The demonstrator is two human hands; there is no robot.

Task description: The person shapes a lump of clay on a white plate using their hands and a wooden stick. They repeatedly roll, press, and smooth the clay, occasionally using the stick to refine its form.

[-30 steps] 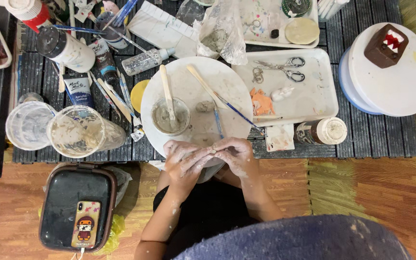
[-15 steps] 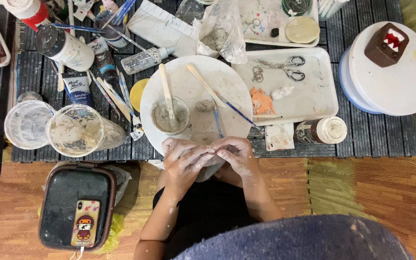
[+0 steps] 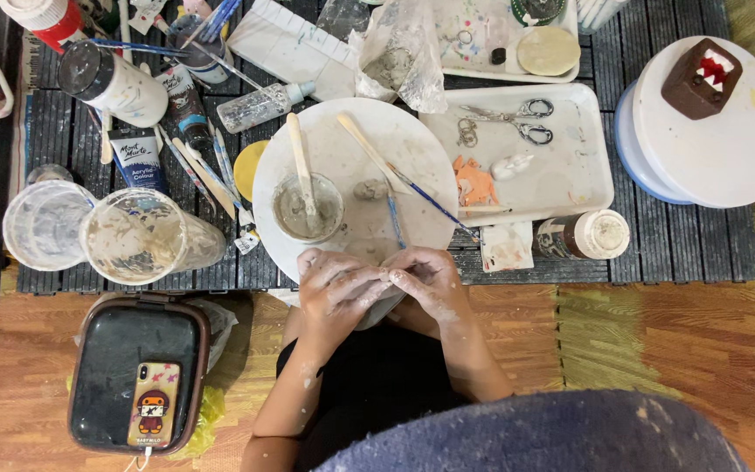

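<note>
Dark slatted tabletop [image 3: 657,253] carries a crowded craft setup, with the round white plate [image 3: 356,188] as its centre. Nearest, at the plate's near rim, the left hand [image 3: 335,293] and right hand [image 3: 425,284] meet, their clay-dusted grip closed around a small pale clay piece [image 3: 386,273], mostly hidden. It looks mid-shaping, not yet set down. On the plate sit a small cup of grey slip [image 3: 308,208] and a thin brush [image 3: 430,201]. Right of the plate, scissors [image 3: 513,118] lie on a white tray [image 3: 587,175]; farther right stands a finished brown figure [image 3: 701,79].
</note>
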